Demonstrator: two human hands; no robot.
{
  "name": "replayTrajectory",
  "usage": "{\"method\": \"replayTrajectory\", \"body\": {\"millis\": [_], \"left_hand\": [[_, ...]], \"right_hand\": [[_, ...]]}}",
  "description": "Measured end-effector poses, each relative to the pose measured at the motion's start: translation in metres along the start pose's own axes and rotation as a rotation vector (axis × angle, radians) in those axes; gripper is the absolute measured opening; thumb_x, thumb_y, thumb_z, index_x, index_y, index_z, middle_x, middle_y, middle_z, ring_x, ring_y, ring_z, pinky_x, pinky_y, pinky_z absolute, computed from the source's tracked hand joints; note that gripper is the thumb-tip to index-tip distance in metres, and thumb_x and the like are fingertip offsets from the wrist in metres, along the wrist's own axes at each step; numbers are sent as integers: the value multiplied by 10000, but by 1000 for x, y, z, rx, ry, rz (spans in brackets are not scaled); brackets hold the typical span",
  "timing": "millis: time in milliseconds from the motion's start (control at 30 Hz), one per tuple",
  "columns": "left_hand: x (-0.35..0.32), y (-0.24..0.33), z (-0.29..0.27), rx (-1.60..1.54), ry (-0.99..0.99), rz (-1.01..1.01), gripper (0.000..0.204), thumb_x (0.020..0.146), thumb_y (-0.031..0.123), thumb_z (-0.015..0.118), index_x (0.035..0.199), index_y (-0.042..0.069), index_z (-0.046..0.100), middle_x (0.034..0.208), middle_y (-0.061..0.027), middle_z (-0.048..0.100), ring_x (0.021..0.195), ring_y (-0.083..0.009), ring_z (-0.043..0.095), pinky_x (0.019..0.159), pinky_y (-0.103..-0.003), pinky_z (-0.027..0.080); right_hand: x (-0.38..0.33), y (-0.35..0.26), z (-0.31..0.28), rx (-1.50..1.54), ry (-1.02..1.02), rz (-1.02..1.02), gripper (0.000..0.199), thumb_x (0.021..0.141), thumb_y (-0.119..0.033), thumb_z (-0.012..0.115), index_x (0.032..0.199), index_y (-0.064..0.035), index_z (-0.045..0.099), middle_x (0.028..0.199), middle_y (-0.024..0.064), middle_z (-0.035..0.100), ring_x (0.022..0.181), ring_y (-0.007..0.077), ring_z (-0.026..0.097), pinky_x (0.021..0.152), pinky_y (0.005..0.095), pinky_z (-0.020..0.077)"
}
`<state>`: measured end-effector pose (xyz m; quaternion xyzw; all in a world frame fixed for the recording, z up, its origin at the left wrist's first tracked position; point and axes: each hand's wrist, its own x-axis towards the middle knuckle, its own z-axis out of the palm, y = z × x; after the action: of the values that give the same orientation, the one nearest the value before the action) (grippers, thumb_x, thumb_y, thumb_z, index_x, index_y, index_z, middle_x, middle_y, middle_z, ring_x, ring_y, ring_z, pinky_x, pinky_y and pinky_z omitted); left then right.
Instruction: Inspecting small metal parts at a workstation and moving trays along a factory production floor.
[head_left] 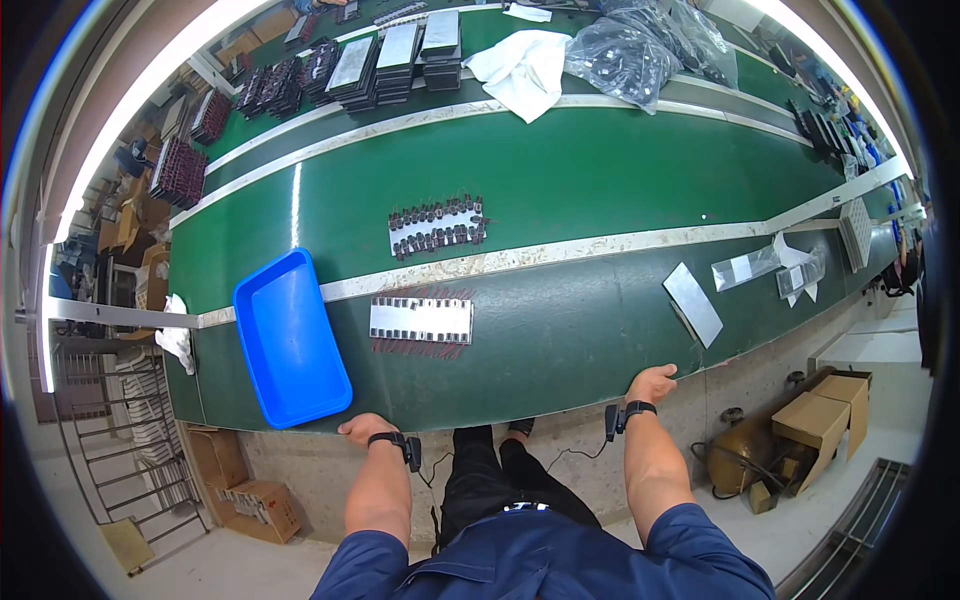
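Observation:
My left hand [362, 428] is at the near edge of the dark green worktable [540, 370], fingers curled on the edge beside a blue tray's corner. Farther right, my right hand [652, 383] is curled on the same edge; part of its fingers is hidden. Closest to my left hand is the blue plastic tray [293, 340], which holds nothing I can see. A silver plate with rows of dark components and thin reddish wires [420, 320] lies in front of me. Beyond my right hand lies a plain silver plate [693, 305], set at an angle.
A second wired plate [437, 226] lies on the green belt [600, 160]. Across it are stacked plates [398, 62], a white cloth [525, 75] and clear plastic bags [635, 55]. Small clear packets [748, 268] lie right. A metal rail [560, 250] divides table from belt.

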<state>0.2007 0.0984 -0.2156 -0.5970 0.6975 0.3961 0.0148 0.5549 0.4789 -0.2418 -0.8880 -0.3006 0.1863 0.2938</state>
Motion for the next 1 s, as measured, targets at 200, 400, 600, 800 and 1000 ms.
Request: {"method": "replayTrajectory", "body": {"millis": [200,400,600,800,1000], "left_hand": [[-1,-2,2,-10,58,46,782,1047,467,150,1260,-174,543,1298,-324,577,1181,-468,578,1067,-482,447],[-9,2,1,4,99,40,797,1045,473,161,1206,-187,577,1236,-347,607,1136,-476,606,1032,-489,479],[-21,7,-4,3,75,7,802,1045,483,148,1233,-175,567,1284,-335,587,1173,-469,588,1051,-491,468],[-24,10,-7,28,39,-19,793,1047,481,127,1281,-150,547,1330,-316,567,1204,-459,572,1078,-488,449],[-22,9,-7,10,26,-23,784,1048,476,125,1299,-144,534,1347,-316,553,1213,-461,563,1088,-482,440]], "right_hand": [[0,0,0,-13,7,-9,711,1039,-513,287,1171,162,468,1121,409,587,1038,546,590,906,560,476],[-2,-1,-1,-24,6,-19,718,1038,-528,279,1164,153,466,1108,411,590,1024,547,598,891,570,485],[-7,-8,-6,-38,-21,24,714,1036,-539,263,1188,132,454,1125,397,591,1027,536,603,895,568,494],[-8,-9,-7,-23,-31,26,718,1033,-548,253,1199,123,449,1137,390,590,1037,528,604,904,567,492],[-7,-9,-6,-42,-24,31,717,1034,-543,255,1197,125,456,1143,389,590,1041,531,600,909,569,487]]}}
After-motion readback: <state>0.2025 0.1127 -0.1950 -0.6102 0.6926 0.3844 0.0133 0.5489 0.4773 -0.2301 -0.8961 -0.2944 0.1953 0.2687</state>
